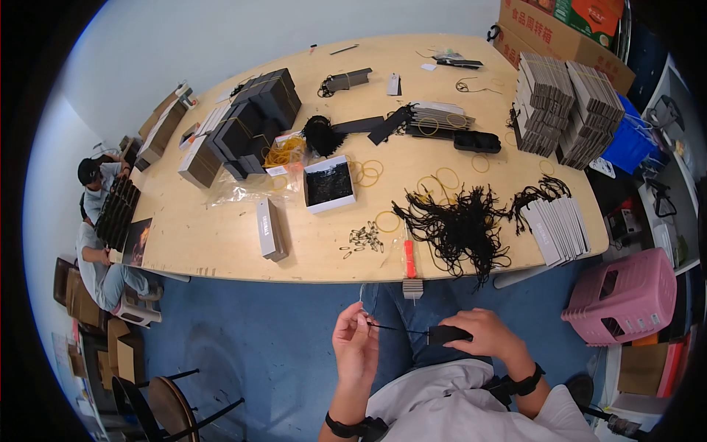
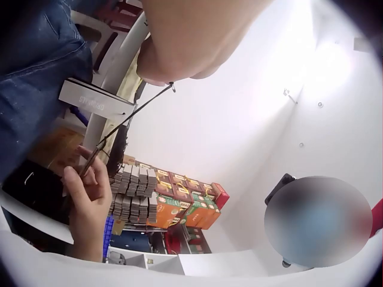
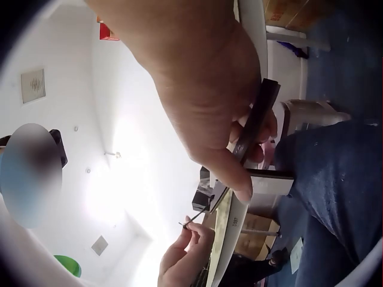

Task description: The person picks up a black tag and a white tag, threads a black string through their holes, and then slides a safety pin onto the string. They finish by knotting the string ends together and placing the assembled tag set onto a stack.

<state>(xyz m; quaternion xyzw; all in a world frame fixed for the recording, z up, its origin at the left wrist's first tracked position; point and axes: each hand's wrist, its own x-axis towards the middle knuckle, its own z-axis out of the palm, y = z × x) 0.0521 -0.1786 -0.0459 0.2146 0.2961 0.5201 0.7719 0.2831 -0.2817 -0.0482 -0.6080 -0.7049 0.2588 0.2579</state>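
Note:
My right hand (image 1: 482, 335) grips a flat black tag (image 1: 444, 336) over my lap, thumb on one face and fingers on the other in the right wrist view. From the tag's end a black cord (image 1: 398, 328) runs taut to my left hand (image 1: 353, 342). There the thumb and fingertips pinch the cord's far end, where a small metal loop (image 2: 172, 87) shows in the left wrist view. On the table ahead lie a pile of small metal pins (image 1: 362, 239) and a heap of black cords (image 1: 468, 232). Beside them, a red-handled tool (image 1: 409, 258) lies at the edge.
Corded grey tags (image 1: 556, 230) lie at the right of the table (image 1: 221, 254). A box of black pieces (image 1: 329, 184) and a grey tag stack (image 1: 271, 230) stand left. Tall bundles (image 1: 545, 103) stand back right. Another person (image 1: 103, 191) sits far left; a pink stool (image 1: 622, 298) is right.

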